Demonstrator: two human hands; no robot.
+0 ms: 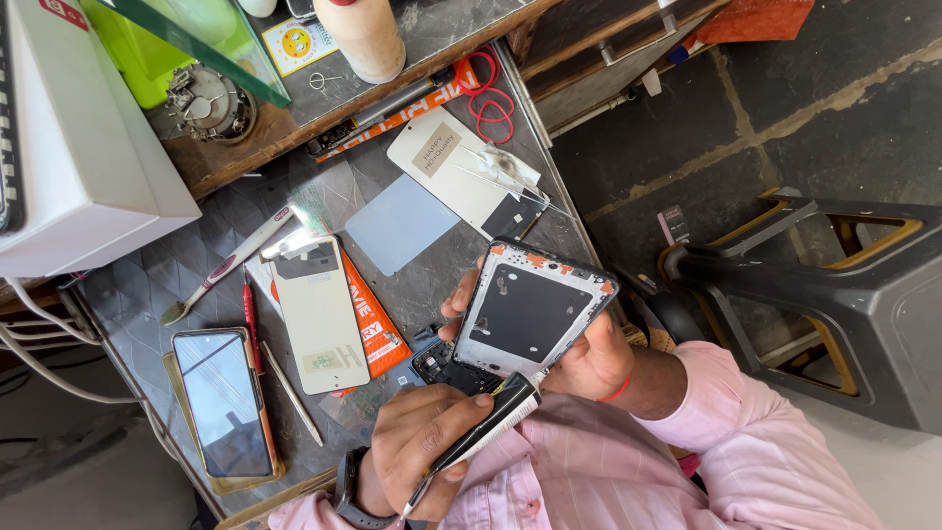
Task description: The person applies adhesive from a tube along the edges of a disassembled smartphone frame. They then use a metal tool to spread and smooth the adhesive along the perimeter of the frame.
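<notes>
My right hand [595, 359], with a red thread at the wrist, holds an opened phone frame [530, 312] tilted above the table edge. The frame's inner side faces me, showing a black plate inside a silver rim with orange bits along the top. My left hand [417, 453], with a dark watch on the wrist, grips a black and white glue tube [491, 428]. The tube's nozzle touches the frame's lower corner. A small black phone part [442, 365] lies on the table under the frame.
On the grey worktop [147, 294] lie a white screen panel [319, 314], a phone with a dark screen [224, 400], a blue-grey sheet [400, 223], a white back cover [451, 162] with tweezers [505, 172], a toothbrush [231, 265] and a red wire [488, 98]. A black stool [834, 294] stands on the right.
</notes>
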